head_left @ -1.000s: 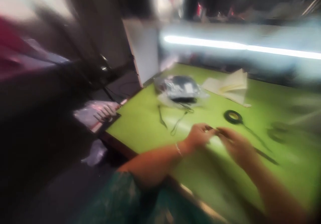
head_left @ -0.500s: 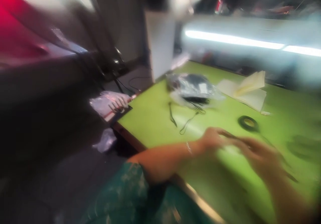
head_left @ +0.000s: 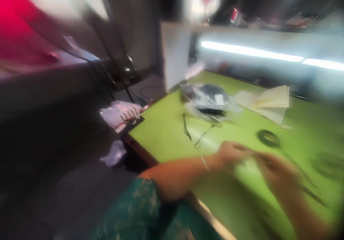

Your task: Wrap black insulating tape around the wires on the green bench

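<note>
My left hand (head_left: 231,154), with a thin bracelet at the wrist, reaches over the green tabletop (head_left: 158,136). Its fingers are pinched together, meeting the fingertips of my right hand (head_left: 278,172). A narrow dark line shows between the two hands, but blur hides what it is. My right hand is also closed at the fingertips. Just beyond it lies a roll of black tape (head_left: 268,138). A slim dark tool (head_left: 313,196) lies partly hidden by my right wrist. Thin black cord loops (head_left: 204,136) rest past my left hand.
Farther back sit a clear plastic bag of black items (head_left: 212,98) and an open notebook (head_left: 271,103). A white panel (head_left: 176,57) stands at the table's far left corner. Left of the table edge are a pinkish plastic bag (head_left: 118,112) and another crumpled bag (head_left: 115,154).
The view has tilted slightly, so everything sits a little lower and further right. My hands stay together at the fingertips; the dark line between them shows less.
</note>
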`<action>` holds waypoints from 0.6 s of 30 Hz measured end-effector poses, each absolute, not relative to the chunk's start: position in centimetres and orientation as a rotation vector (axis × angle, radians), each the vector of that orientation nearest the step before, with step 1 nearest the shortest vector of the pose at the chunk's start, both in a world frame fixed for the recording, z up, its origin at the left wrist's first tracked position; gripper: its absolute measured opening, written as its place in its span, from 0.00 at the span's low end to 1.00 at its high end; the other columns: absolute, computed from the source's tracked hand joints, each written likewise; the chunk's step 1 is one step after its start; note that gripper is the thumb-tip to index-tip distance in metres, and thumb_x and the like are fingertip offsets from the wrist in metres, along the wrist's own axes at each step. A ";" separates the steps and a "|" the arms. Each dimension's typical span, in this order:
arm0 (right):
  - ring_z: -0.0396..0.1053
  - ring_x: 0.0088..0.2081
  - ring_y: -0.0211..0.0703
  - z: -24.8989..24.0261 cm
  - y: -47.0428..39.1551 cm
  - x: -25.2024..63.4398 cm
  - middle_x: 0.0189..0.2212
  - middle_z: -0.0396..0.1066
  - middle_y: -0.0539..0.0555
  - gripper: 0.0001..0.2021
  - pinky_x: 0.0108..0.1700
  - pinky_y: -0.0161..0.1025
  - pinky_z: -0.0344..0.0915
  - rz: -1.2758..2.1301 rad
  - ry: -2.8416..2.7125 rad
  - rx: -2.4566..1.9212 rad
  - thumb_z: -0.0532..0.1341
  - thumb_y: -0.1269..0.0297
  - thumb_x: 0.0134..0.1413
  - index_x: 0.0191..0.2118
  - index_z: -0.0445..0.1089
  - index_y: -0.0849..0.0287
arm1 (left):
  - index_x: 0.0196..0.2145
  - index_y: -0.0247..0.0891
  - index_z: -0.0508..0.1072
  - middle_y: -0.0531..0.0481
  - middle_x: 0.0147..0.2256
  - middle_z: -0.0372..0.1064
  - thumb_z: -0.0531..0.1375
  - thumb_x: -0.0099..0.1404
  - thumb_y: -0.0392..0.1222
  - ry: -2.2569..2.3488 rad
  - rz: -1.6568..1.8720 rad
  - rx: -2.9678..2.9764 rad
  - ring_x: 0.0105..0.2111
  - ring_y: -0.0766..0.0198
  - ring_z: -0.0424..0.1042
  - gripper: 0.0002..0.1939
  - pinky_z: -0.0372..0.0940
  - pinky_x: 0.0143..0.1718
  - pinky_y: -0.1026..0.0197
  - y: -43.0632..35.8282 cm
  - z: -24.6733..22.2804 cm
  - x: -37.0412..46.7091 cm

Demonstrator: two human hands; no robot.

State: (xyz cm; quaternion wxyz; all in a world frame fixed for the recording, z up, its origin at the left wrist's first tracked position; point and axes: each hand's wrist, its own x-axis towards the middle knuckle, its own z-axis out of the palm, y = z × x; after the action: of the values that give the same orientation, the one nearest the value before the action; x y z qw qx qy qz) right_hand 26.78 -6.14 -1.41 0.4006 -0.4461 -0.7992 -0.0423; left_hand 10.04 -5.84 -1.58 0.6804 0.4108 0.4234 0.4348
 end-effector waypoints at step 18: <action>0.72 0.35 0.44 -1.8 -6.8 25.8 0.31 0.75 0.56 0.08 0.39 0.38 0.65 -0.392 -2.129 -1.206 0.57 0.67 0.59 0.38 0.74 0.57 | 0.32 0.30 0.76 0.51 0.19 0.67 0.63 0.55 0.54 1.035 1.034 1.155 0.18 0.70 0.65 0.21 0.58 0.17 0.69 -5.0 -2.8 9.7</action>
State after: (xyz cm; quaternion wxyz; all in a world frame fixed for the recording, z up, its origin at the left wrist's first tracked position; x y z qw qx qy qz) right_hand 25.82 -6.80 -1.78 0.3257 -0.4600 -0.8124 -0.1496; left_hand 9.70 -5.01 -2.79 0.5962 0.4975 0.4456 0.4454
